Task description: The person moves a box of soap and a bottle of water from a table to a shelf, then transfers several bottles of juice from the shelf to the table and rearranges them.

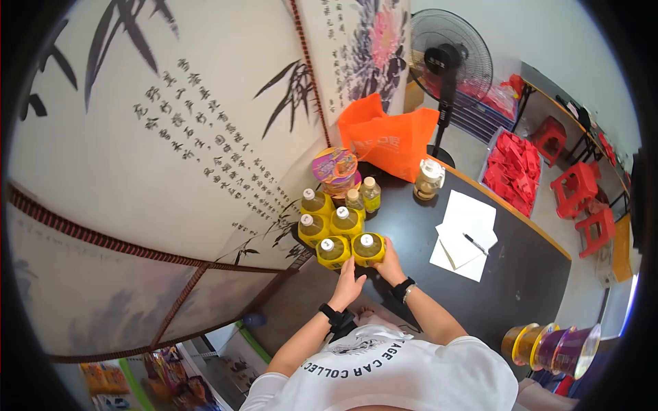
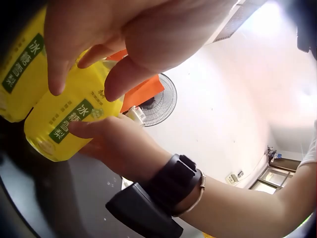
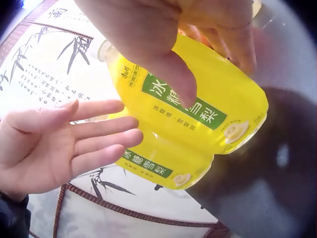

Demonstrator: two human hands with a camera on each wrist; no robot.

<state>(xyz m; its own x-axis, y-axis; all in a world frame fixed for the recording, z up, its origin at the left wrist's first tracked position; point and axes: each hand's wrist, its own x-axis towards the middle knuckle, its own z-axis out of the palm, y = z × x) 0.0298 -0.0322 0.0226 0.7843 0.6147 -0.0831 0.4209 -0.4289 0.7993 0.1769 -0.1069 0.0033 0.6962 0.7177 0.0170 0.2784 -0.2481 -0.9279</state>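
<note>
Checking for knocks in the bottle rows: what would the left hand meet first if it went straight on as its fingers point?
The front-left yellow bottle. The left hand, fingers straight, points at its side; the gap looks tiny, and they may be touching.

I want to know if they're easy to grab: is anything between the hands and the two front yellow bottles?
Nothing visible is in the way. The right hand holds the front right bottle, and the left hand touches the front left bottle beside it with straight fingers.
</note>
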